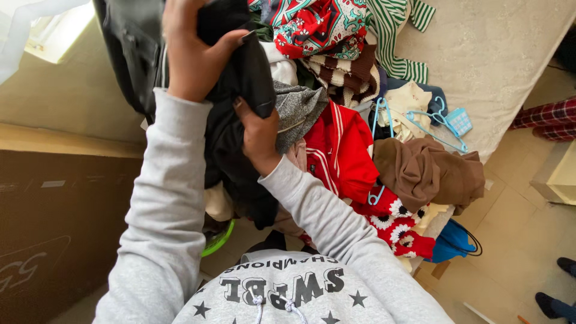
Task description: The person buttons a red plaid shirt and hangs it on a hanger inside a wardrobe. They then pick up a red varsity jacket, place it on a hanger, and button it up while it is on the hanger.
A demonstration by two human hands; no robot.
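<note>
Two hands, left (192,57) and right (259,137), grip one black garment (237,120).

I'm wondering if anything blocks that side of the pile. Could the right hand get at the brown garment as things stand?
Probably yes, once freed. The right hand is gripping the black garment together with the left hand. The brown garment lies uncovered on top of the pile, with only the red jacket lying between them.
</note>
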